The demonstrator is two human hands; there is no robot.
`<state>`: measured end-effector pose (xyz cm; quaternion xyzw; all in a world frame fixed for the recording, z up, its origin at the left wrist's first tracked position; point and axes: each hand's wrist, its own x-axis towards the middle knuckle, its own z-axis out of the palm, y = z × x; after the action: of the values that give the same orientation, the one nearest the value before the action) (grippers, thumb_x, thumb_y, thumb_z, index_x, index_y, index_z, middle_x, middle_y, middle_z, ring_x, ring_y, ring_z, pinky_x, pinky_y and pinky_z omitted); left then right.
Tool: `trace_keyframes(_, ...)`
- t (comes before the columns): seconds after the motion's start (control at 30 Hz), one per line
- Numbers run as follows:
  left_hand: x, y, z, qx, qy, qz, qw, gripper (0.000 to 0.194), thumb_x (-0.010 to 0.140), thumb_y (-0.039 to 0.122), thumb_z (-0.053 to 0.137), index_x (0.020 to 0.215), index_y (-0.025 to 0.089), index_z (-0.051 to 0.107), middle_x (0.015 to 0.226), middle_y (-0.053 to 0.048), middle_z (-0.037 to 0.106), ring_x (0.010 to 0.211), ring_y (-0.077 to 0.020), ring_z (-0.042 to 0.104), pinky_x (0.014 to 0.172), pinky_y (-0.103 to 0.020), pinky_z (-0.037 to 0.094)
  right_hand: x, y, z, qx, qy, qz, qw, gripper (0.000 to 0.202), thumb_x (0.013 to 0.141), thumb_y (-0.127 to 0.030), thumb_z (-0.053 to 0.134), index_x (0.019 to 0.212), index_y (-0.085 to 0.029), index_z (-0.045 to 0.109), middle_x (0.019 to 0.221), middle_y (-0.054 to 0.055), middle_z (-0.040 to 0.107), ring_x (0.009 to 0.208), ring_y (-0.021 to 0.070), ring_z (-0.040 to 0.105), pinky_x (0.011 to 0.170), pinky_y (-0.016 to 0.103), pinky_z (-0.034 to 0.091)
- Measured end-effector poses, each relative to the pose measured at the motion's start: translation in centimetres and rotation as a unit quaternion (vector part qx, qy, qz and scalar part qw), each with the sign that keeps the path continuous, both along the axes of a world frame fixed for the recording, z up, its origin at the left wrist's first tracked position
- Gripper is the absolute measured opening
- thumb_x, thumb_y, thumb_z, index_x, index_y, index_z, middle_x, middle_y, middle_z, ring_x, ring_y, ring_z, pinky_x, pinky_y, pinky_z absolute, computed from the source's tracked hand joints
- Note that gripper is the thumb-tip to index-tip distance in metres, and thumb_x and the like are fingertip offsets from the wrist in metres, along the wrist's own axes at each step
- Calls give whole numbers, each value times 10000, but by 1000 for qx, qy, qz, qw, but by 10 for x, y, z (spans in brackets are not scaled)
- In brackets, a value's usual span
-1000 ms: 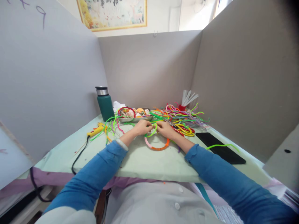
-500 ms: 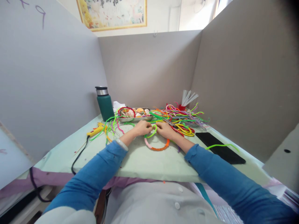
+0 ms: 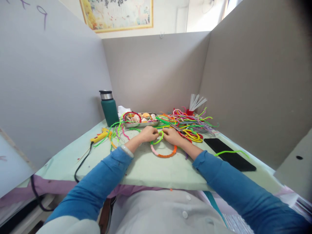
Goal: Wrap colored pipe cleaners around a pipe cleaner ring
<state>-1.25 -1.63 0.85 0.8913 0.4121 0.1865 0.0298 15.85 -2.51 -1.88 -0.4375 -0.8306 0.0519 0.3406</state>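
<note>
Between my two hands is a ring wrapped in pink and orange pipe cleaner (image 3: 167, 155), its lower arc resting near the tabletop. A bright green pipe cleaner (image 3: 159, 139) curls at the ring's upper left side, forming a small loop between my fingertips. My left hand (image 3: 149, 133) pinches the green pipe cleaner and ring from the left, fingers closed. From the right, my right hand (image 3: 171, 135) pinches the green loop with thumb and fingers together. The upper part of the ring is hidden behind my hands.
Behind are a metal tray (image 3: 142, 124) of shells, a heap of pipe cleaners (image 3: 192, 120), scissors (image 3: 175, 127) and a red cup (image 3: 190, 112) of white sticks. A green bottle (image 3: 109, 109) and yellow glue gun (image 3: 99, 136) stand left; a black phone (image 3: 230, 156) lies right.
Very little differs. Both hands stay at the ring, and only slight finger movement shows around the green loop.
</note>
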Motion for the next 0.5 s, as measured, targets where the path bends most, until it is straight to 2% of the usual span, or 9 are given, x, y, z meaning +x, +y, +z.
trace_keyframes(0.5,-1,3,-2,6,12,-6,1000,295,721,294,423,688,116,655,603,-21,598,543,-98,441,518,-198,292,0,1,-1,-1,-11,-7,1000,215,786,-215,433,618,-142,546,592,11,577,536,95,432,505,207,247)
